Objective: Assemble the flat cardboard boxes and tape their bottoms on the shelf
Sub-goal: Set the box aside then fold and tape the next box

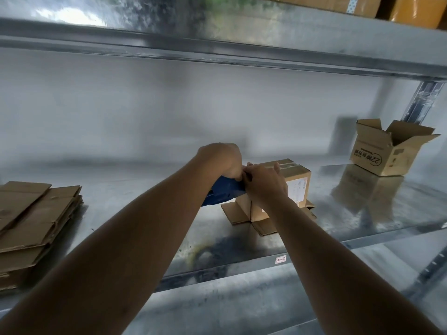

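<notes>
Left hand gripped a blue plastic tape dispenser; right hand pressed relaxed fingers on the upturned brown cardboard box on the galvanised metal shelf.

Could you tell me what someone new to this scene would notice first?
Two bare arms reach to mid-shelf, where the left hand grips a blue tape dispenser against an upturned box with clear tape on top, the right hand resting on it. Flat cardboard is stacked at left; an open box stands at right.
</notes>
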